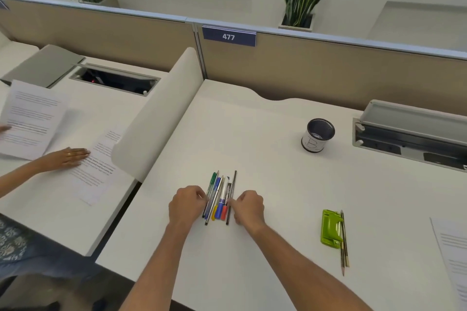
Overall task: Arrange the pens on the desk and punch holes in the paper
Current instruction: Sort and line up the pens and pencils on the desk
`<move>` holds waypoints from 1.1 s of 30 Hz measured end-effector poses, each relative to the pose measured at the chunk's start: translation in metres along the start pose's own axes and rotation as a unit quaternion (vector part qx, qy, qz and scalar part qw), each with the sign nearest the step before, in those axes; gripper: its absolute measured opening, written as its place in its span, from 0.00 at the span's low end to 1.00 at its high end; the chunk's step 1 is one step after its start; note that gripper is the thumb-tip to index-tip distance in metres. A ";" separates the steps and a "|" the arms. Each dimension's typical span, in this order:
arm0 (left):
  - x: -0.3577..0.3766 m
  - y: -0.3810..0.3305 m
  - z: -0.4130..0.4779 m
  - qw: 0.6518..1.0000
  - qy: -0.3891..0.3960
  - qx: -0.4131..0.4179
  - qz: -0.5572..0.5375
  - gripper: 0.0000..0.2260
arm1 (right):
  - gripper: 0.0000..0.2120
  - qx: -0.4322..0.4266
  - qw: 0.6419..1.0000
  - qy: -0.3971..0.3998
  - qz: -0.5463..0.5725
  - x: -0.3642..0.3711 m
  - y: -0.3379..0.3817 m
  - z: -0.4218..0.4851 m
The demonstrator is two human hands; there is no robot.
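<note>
Flat row of coloured plastic pens is pinched between left hand and right hand, fingers curled on the outermost ones; squeezed unevenly, middle pens could be popped up and scattered.

We see green, blue, red, black pens, lime-green hole punch, white desk, black-and-white cup.

The pens lie flat in a tight row, side by side: green, blue, red and black ones, well left of the green punch. Two pencils touch the punch's right side. The paper lies flat, right of the punch.
</note>
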State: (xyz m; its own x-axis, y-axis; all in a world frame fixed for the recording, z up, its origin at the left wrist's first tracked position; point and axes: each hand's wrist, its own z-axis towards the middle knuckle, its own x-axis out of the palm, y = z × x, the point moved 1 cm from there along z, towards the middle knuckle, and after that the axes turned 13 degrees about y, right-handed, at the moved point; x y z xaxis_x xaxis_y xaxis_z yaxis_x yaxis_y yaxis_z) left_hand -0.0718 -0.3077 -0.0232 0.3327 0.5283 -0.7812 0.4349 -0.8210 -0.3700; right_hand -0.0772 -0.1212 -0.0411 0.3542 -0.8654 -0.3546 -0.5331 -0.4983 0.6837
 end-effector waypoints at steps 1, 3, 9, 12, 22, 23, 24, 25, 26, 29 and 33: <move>0.000 0.000 -0.002 1.000 -0.005 0.002 -0.002 0.07 | 0.16 -0.007 1.000 0.001 0.018 -0.004 -0.004 -0.005; 0.002 -0.002 -0.007 1.000 -0.025 0.009 -0.013 0.08 | 0.14 -0.018 0.999 -0.008 0.040 -0.015 -0.015 -0.018; 0.039 -0.055 -0.044 0.990 -0.042 0.103 -0.091 0.02 | 0.10 -0.056 0.985 -0.139 0.081 -0.068 -0.084 -0.075; 0.082 -0.099 -0.073 0.974 0.016 0.182 -0.134 0.03 | 0.12 -0.042 0.968 -0.236 0.077 -0.097 -0.128 -0.103; 0.205 -0.202 -0.158 0.958 0.180 0.182 -0.130 0.05 | 0.05 0.063 0.962 -0.256 0.069 -0.176 -0.206 -0.139; 0.210 -0.206 -0.161 0.959 0.182 0.180 -0.119 0.05 | 0.07 0.063 0.966 -0.247 0.052 -0.179 -0.209 -0.137; 0.214 -0.208 -0.162 0.961 0.183 0.175 -0.115 0.06 | 0.09 0.063 0.969 -0.237 0.032 -0.181 -0.211 -0.136; 0.218 -0.210 -0.163 0.961 0.185 0.168 -0.119 0.07 | 0.11 0.063 0.971 -0.228 0.011 -0.182 -0.213 -0.134; 0.221 -0.211 -0.163 0.960 0.189 0.162 -0.125 0.07 | 0.12 0.064 0.973 -0.222 -0.009 -0.184 -0.214 -0.132; 0.229 -0.214 -0.165 0.956 0.199 0.144 -0.163 0.08 | 0.13 0.078 0.975 -0.204 -0.051 -0.187 -0.213 -0.126; 0.236 -0.217 -0.169 0.946 0.209 0.112 -0.223 0.10 | 0.10 0.095 0.977 -0.172 -0.079 -0.193 -0.210 -0.120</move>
State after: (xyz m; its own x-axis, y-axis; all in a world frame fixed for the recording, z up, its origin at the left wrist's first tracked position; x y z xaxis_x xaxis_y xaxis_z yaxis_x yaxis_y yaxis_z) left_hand 0.0538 0.0321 -0.0423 0.4805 0.8333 -0.2734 0.4365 -0.4976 -0.7496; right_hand 0.0588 0.1571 -0.0397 0.1823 -0.7274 -0.6615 -0.6378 -0.5995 0.4834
